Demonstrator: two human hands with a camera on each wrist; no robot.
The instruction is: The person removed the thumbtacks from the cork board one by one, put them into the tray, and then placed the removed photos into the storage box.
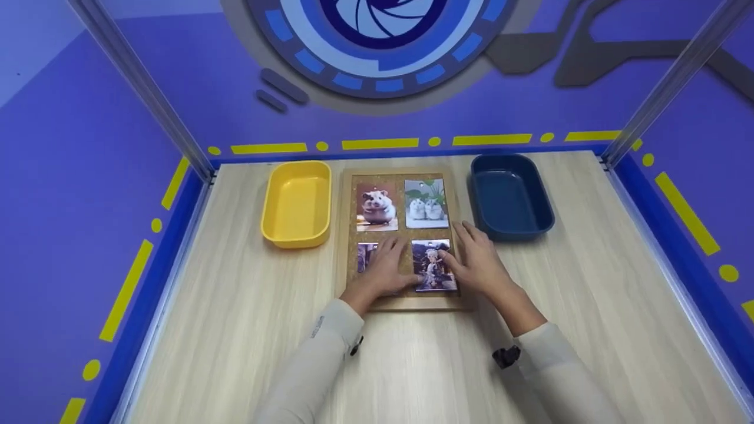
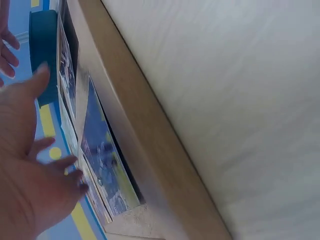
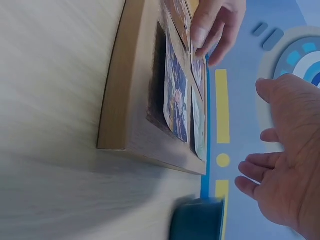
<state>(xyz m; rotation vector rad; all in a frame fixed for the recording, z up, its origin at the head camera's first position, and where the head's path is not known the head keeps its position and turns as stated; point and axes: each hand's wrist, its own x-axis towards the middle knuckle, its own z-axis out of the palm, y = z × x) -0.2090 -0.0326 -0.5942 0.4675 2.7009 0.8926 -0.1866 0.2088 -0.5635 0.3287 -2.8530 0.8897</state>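
Note:
A wood-framed cork board point(image 1: 349, 235) lies on the table with several photos pinned to it. At its top are a single hamster photo point(image 1: 377, 207) and a photo of two hamsters point(image 1: 426, 207). My left hand point(image 1: 384, 270) hovers over the lower-left photo point(image 1: 363, 254), partly hiding it, with fingers spread loosely. Beside the lower-right photo point(image 1: 433, 274), which shows a pale-haired figure, is my right hand point(image 1: 480, 264), its thumb overlapping the photo's edge and its fingers along the board's right side. Neither palm holds anything in the left wrist or right wrist view.
A yellow bin point(image 1: 297, 203) stands left of the board, and a dark blue bin point(image 1: 511, 203) stands to its right, close to my right fingertips. Purple printed walls point(image 1: 365, 126) enclose the wood-grain table point(image 1: 235, 330) at the back and sides.

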